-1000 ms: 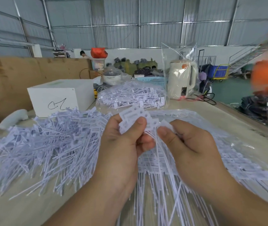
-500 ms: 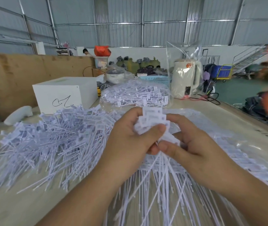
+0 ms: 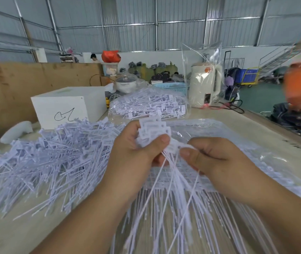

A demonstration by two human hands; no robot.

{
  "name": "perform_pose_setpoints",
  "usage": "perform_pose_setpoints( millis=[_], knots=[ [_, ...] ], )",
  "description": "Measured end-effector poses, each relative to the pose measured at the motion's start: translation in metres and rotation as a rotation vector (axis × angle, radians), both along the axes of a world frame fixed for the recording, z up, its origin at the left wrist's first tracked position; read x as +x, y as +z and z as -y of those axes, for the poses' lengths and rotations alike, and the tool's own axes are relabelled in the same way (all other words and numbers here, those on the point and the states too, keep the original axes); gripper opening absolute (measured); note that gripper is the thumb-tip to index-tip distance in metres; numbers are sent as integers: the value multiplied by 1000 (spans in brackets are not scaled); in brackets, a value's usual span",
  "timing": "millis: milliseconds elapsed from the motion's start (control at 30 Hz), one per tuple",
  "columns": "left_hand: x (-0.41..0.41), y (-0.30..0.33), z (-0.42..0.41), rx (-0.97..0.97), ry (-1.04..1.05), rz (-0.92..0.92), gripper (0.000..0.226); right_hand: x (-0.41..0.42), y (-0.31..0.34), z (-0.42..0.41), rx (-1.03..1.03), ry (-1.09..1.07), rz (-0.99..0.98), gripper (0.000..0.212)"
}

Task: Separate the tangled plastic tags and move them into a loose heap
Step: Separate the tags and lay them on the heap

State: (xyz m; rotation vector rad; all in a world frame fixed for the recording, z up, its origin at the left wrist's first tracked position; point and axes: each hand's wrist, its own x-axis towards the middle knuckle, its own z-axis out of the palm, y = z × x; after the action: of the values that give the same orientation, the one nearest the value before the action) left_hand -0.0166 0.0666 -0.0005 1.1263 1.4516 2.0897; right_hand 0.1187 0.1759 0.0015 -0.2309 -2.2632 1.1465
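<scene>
My left hand (image 3: 137, 151) grips a bundle of white plastic tags (image 3: 153, 131) by their flat heads, thumb pressed on the front. Their thin tails fan down toward me over the table. My right hand (image 3: 212, 160) pinches one tag head (image 3: 173, 148) at the bundle's right side, just beside my left thumb. A big loose heap of separated tags (image 3: 54, 158) spreads over the table to the left. Under my hands lies a clear bag with more tags (image 3: 237, 162).
A second clear bag of tags (image 3: 149, 105) lies behind my hands. A white box (image 3: 67, 105) stands at the back left, a bagged cream kettle (image 3: 204, 85) at the back right. A brown board (image 3: 17, 85) walls the left side. The table edge (image 3: 274, 129) runs along the right.
My left hand has kept its grip on the bundle. My right hand has shifted a little to the right, drawing one tag head out from the bundle's side.
</scene>
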Motion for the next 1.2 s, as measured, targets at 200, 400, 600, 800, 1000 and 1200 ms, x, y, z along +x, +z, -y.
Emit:
perform_pose_setpoints(
  millis=[200, 400, 600, 800, 1000, 1200],
  knots=[
    [3, -5, -1, 99, 32, 228, 26, 6, 13, -12, -256, -344, -393, 39],
    [4, -7, -3, -35, -6, 66, 27, 1, -4, -9, -96, 24, -55, 30],
    [8, -6, -2, -112, -100, 4, 38, -11, -15, -4, -214, 180, -18, 26],
    [9, -6, 1, -244, -108, -152, 7, -17, -16, 3, -396, 213, -116, 21],
    [2, -10, -1, -327, -55, -371, 26, -23, -21, 3, -523, 186, -113, 16],
    [4, -20, -7, -337, -62, -287, 97, -25, -22, 3, -673, 105, -284, 17]
  ],
)
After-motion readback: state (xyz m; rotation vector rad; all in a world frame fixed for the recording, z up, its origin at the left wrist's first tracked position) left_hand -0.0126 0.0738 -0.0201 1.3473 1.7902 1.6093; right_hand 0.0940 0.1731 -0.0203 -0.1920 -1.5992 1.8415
